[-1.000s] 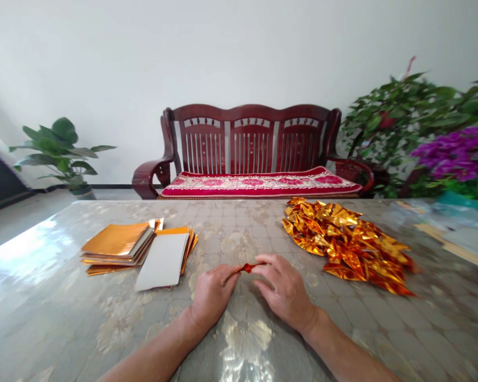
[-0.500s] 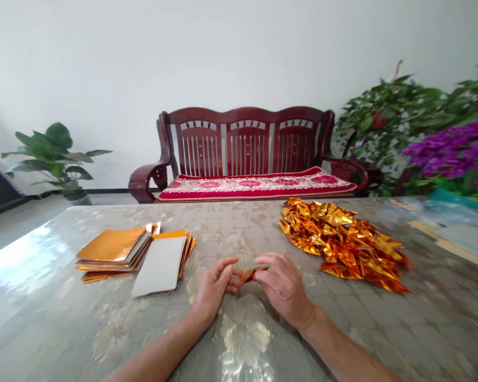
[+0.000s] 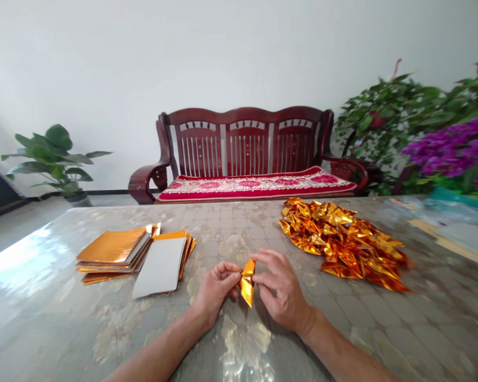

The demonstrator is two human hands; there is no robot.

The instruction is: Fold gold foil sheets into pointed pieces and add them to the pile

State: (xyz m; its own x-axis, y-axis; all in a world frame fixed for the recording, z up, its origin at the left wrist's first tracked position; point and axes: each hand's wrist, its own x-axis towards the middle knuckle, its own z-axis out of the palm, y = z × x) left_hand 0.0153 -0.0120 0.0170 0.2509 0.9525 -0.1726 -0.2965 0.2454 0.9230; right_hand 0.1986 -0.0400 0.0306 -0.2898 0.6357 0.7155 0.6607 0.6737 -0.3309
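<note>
Between my two hands is a small folded gold foil paper [image 3: 247,289], held just above the table with its pointed lower end toward me. My left hand [image 3: 218,289] pinches its left side between thumb and fingers. On the other side, the fingers of my right hand [image 3: 282,292] touch its upper right edge, with the index finger near the top. To the left lie a stack of gold foil sheets [image 3: 113,245] and, beside it, a pile topped by a white-backed sheet [image 3: 159,268]. A heap of folded gold foil pieces [image 3: 342,239] spreads out at the right.
The table [image 3: 71,329] has a glossy patterned cover. Clear plastic bags [image 3: 453,215] and a flat light board [image 3: 457,246] lie at the far right. Beyond the table stands a dark red wooden bench [image 3: 246,140], with a potted plant [image 3: 59,159] left and purple flowers [image 3: 457,148] right.
The folded foil paper has turned from lying sideways to upright, showing its shiny gold face. My left fingers have closed on it; my right hand has shifted its grip slightly.
</note>
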